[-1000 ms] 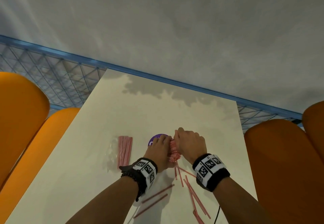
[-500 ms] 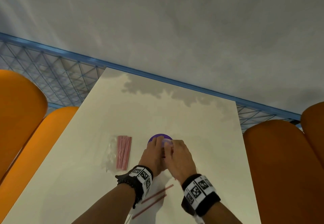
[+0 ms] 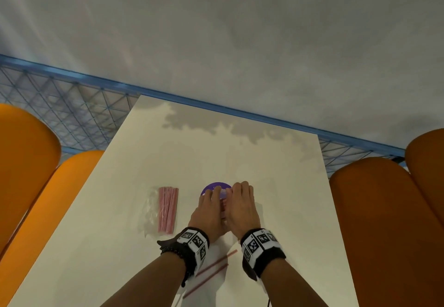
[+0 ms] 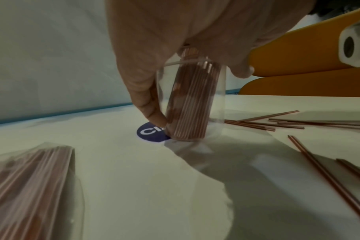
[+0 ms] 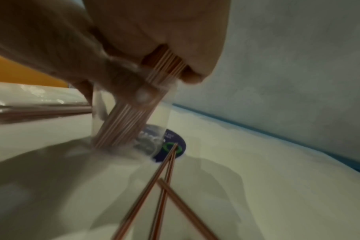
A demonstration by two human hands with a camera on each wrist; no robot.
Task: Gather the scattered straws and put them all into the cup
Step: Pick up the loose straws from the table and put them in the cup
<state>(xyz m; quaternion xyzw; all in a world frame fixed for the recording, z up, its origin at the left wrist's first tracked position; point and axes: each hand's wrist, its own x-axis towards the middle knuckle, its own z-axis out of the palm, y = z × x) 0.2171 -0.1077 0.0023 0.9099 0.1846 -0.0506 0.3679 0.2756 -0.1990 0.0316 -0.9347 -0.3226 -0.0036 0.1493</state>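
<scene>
A clear plastic cup (image 4: 220,104) stands on the white table (image 3: 240,153), partly over a purple round sticker (image 3: 216,186). A bundle of red-and-white straws (image 4: 189,105) stands slanted inside it. My left hand (image 3: 211,208) grips the cup, one finger running down its side. My right hand (image 3: 242,206) grips the top of the bundle (image 5: 164,65) just above the rim. Between the hands in the head view only a strip of straws (image 3: 224,204) shows. Loose straws (image 3: 213,264) lie near my wrists, and several loose straws (image 4: 265,125) lie right of the cup.
A clear packet of straws (image 3: 167,208) lies flat to the left of the cup. Orange seat backs (image 3: 384,222) flank the table on both sides. A blue-framed mesh rail (image 3: 72,119) runs behind the far edge.
Both hands moved from right of the sticker to over the cup, and the bundle went down into it. The right wrist now hides the loose straws at the lower right.
</scene>
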